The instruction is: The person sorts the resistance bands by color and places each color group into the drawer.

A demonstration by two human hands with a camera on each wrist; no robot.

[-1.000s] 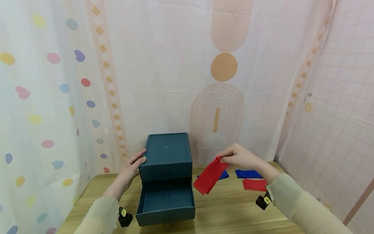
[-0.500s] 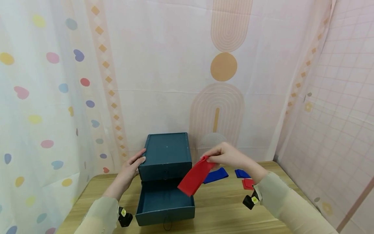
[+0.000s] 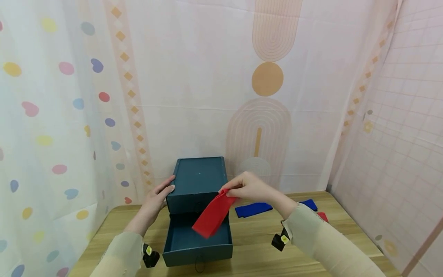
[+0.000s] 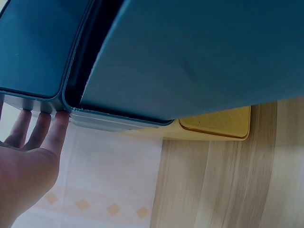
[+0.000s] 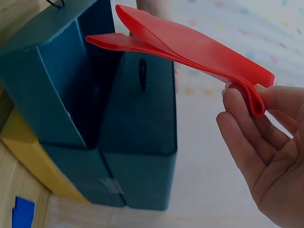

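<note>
My right hand (image 3: 252, 189) pinches one end of a folded red resistance band (image 3: 214, 214) between thumb and fingers. The band slants down to the left, overlapping the pulled-out lower drawer (image 3: 197, 254) in the head view. In the right wrist view, the same band (image 5: 204, 50) shows its folded layers, pinched near the bend. Straight fingers of my left hand (image 3: 151, 206) touch the left side of the dark teal drawer cabinet (image 3: 200, 175). The upper drawer (image 5: 140, 109) is closed. Bare floor shows inside the visible part of the lower drawer.
On the wooden table (image 3: 256, 246), a folded blue band (image 3: 253, 209) lies right of the cabinet. Farther right are another blue piece (image 3: 309, 204) and a red piece (image 3: 323, 216), partly behind my right arm. A yellow drawer unit (image 4: 221, 124) sits beneath the teal drawers. Curtains hang behind.
My right hand has carried the red band leftward, from the table's right side to over the open drawer. The left hand has stayed on the cabinet's side.
</note>
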